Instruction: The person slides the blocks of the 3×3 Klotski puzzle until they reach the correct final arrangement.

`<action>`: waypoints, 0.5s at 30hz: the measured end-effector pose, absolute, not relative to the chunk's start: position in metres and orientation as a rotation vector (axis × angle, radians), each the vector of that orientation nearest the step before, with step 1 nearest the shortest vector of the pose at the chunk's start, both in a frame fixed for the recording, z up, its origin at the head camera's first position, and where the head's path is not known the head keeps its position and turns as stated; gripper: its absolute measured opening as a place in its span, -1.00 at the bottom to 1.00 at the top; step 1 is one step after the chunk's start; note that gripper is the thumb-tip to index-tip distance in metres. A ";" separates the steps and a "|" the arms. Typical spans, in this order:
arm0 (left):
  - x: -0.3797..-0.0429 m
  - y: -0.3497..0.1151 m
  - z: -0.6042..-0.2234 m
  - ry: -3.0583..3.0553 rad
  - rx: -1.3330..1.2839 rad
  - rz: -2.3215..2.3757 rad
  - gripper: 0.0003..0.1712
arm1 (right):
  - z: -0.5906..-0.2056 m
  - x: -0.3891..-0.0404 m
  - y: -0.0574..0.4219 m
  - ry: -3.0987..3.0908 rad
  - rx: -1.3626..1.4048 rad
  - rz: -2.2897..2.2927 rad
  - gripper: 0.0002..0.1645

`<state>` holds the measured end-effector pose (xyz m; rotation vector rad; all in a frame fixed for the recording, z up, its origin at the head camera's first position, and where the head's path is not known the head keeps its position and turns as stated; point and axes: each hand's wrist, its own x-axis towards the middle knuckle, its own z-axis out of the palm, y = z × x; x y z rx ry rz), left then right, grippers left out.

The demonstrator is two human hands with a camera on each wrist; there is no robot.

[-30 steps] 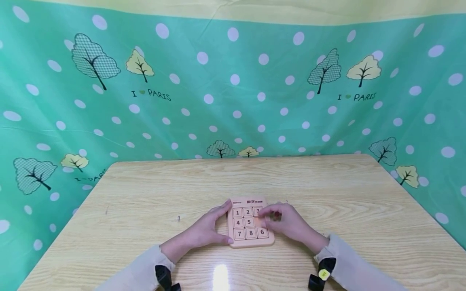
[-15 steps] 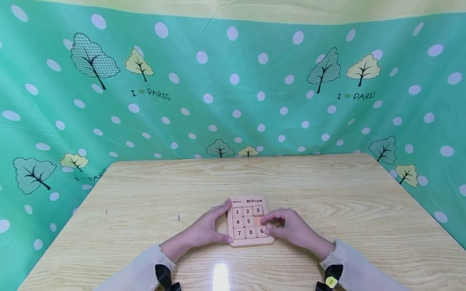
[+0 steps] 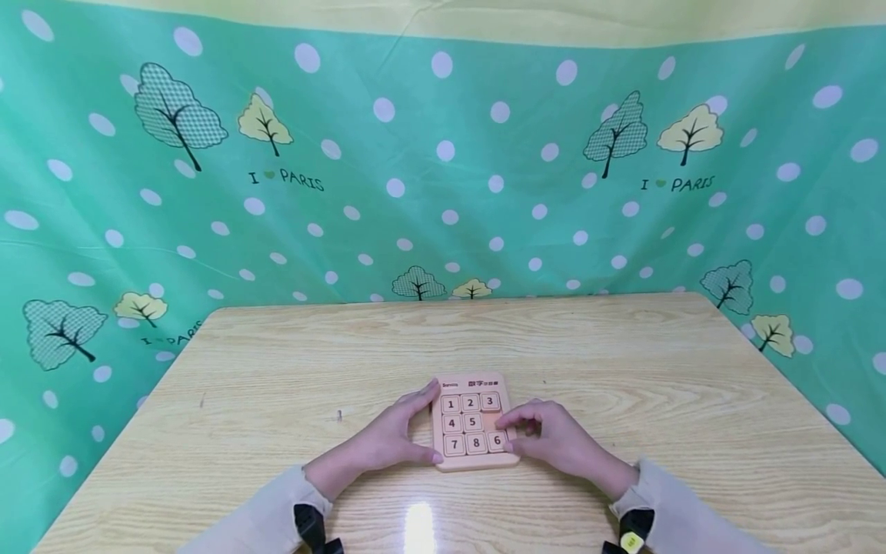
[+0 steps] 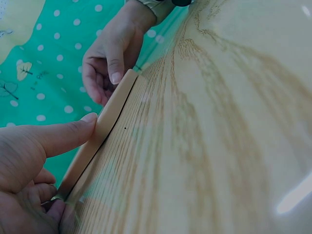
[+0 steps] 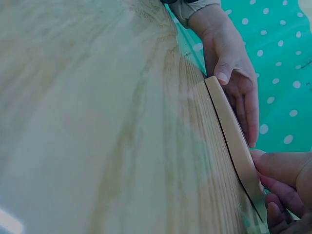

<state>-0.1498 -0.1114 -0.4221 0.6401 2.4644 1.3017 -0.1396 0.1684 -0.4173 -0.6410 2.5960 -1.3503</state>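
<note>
A pink number slide puzzle (image 3: 477, 465) lies flat on the table. Its tiles read 1, 2, 3 on top, 4, 5 and a bare slot in the middle row, then 7, 8, 6. My left hand (image 3: 391, 432) holds its left side, thumb at the near corner, index finger at the far corner. At the right side is my right hand (image 3: 554, 438), fingers loosely bent. Its index fingertip is at the bare slot and its thumb tip beside the 6 tile (image 3: 497, 440). Both wrist views show the puzzle's near edge (image 4: 100, 131) edge-on; the tiles are hidden there.
The pale wood-grain table (image 3: 311, 346) spreads around the puzzle, with a bright light reflection (image 3: 419, 527) in front. Behind it hangs a green dotted curtain (image 3: 443, 185) with printed trees. Dark camera straps (image 3: 311, 527) sit on both wrists.
My right hand has drawn back a little to the right and nearer, off the 3 tile, which now shows fully. The left hand stays in place.
</note>
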 end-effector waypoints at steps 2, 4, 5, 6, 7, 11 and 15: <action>-0.150 -0.112 -0.422 2.465 0.638 1.304 0.19 | -0.417 -0.141 0.167 2.604 -0.635 -1.347 -0.70; -0.150 -0.112 -0.423 2.467 0.639 1.303 0.19 | -0.417 -0.142 0.166 2.611 -0.632 -1.344 -0.70; -0.150 -0.112 -0.423 2.467 0.640 1.303 0.19 | -0.417 -0.143 0.166 2.617 -0.633 -1.342 -0.70; -0.150 -0.112 -0.423 2.467 0.641 1.302 0.19 | -0.417 -0.143 0.165 2.621 -0.633 -1.342 -0.70; -0.150 -0.112 -0.423 2.468 0.642 1.301 0.19 | -0.417 -0.144 0.165 2.623 -0.630 -1.343 -0.70; -0.150 -0.112 -0.423 2.466 0.649 1.301 0.19 | -0.418 -0.148 0.163 2.637 -0.625 -1.344 -0.70; -0.150 -0.112 -0.423 2.463 0.655 1.305 0.19 | -0.420 -0.151 0.163 2.661 -0.642 -1.353 -0.70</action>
